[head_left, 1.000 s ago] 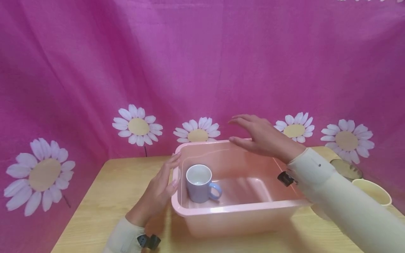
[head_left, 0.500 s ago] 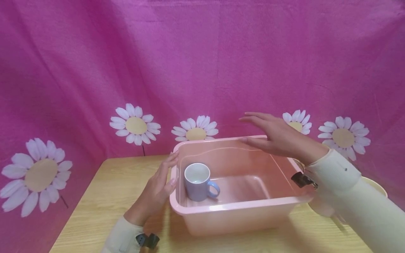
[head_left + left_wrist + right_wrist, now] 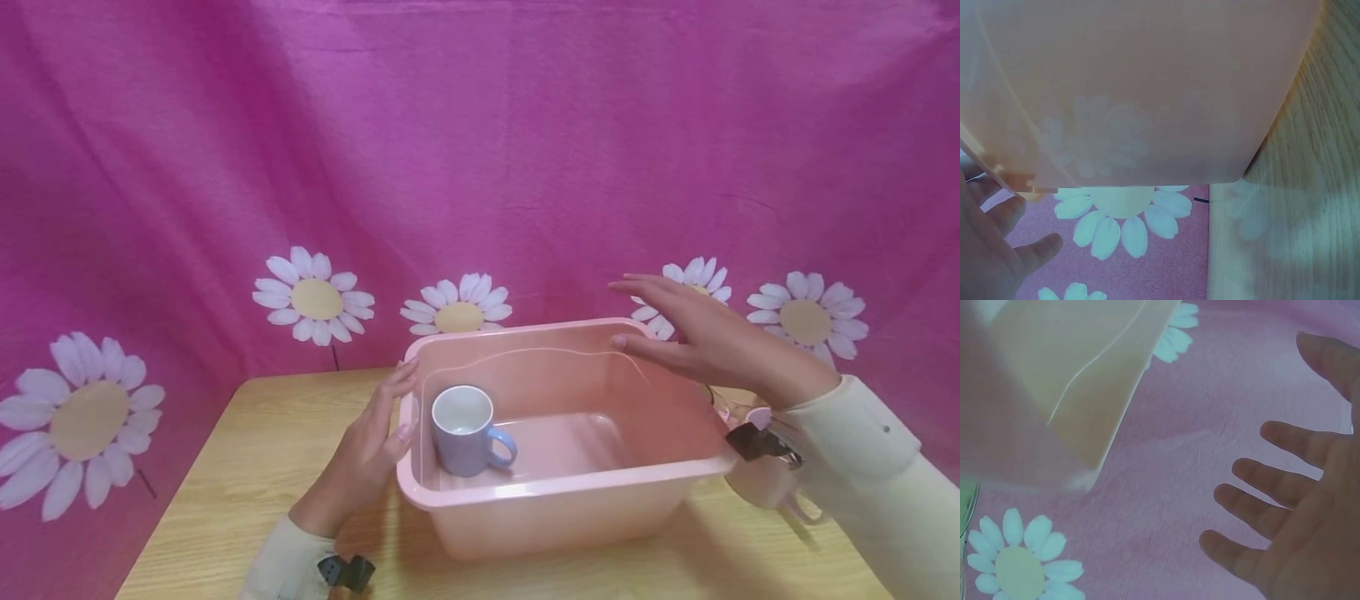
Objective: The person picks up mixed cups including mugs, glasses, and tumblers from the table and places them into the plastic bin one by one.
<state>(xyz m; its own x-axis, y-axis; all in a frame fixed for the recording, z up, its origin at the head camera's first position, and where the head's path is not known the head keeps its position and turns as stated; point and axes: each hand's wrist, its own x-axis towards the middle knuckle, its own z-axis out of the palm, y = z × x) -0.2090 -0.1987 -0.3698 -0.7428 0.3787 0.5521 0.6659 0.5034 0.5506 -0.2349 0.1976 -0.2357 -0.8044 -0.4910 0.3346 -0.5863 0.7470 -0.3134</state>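
Note:
A pink plastic basin (image 3: 562, 515) stands on the wooden table, its outer side filling much of the left wrist view. Inside it, near the left wall, a lilac mug (image 3: 461, 443) with a white inside and a blue handle stands upright. My left hand (image 3: 360, 458) rests along the basin's left rim, fingers extended and fingertips right at the edge. Above the basin's back right corner my right hand (image 3: 697, 337) is held in the air. Its fingers are spread and hold nothing, as the right wrist view also shows.
To the basin's right, a pink mug (image 3: 765, 485) stands on the table (image 3: 277, 454), partly hidden by my right sleeve. Small pink objects (image 3: 759, 417) lie behind it. A magenta curtain (image 3: 480, 150) with large daisies hangs close behind the table.
My right hand has moved to the right over the basin, from near its back middle to the back right corner. My left hand stays at the left rim. The lilac mug has stayed put.

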